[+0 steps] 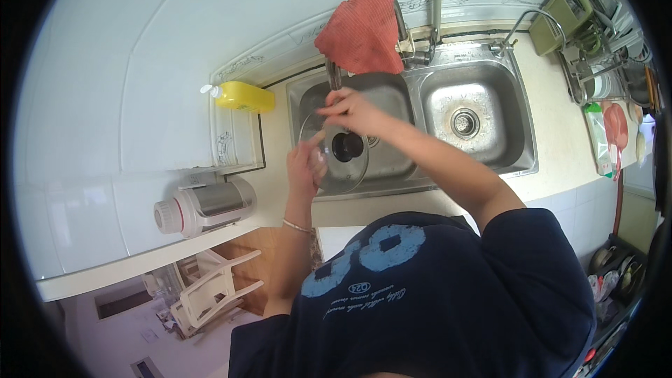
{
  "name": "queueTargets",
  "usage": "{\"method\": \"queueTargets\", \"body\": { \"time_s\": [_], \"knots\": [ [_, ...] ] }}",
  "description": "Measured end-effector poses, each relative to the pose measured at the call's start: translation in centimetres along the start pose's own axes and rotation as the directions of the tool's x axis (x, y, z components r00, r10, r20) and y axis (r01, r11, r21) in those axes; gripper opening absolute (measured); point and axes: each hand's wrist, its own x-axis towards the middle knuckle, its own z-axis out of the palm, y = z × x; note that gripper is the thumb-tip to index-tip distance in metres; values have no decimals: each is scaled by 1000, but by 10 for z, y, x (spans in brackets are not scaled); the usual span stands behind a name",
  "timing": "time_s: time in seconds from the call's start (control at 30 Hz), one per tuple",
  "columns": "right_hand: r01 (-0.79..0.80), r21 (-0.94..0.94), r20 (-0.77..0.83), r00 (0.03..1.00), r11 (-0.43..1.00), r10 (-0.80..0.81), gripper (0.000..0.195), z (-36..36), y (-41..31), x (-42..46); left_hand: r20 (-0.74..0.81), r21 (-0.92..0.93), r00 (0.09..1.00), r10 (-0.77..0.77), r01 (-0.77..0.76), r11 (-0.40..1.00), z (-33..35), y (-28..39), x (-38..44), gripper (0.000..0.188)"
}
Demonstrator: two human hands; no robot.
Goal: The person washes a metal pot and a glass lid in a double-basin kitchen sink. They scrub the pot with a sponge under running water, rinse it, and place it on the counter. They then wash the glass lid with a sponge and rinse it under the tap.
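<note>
Over the left basin of a double stainless steel sink, my left hand grips a clear glass pot lid by its left edge. The lid is tilted, with a black knob near its middle. My right hand is at the lid's upper rim, just below the spout of the faucet; its fingers are bent and slightly blurred, and whether they grip the rim cannot be told. A red ribbed cloth hangs over the faucet and hides part of it.
A yellow pump bottle and a silver-and-white thermos jug are left of the sink. The right basin has a drain strainer and a thin curved tap behind it. A dish rack stands at the far right.
</note>
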Motion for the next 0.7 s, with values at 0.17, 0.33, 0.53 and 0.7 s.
{"method": "queueTargets", "body": {
  "time_s": [0.17,0.33,0.53,0.7],
  "knots": [
    [188,6,92,978,982,-188,25,16,-38,-4,-61,30,998,-30,32,999,-7,-6,1,54],
    [51,-17,37,998,999,-50,27,1,-10,-3,16,72,1000,-22,21,997,-3,1,0,53],
    [-11,153,-68,997,988,21,28,19,-5,-7,3,47,999,47,-48,998,-2,11,-4,49],
    [-194,680,-320,789,707,525,25,84,40,-67,-171,80,892,419,-412,908,8,-5,11,52]
  ]
}}
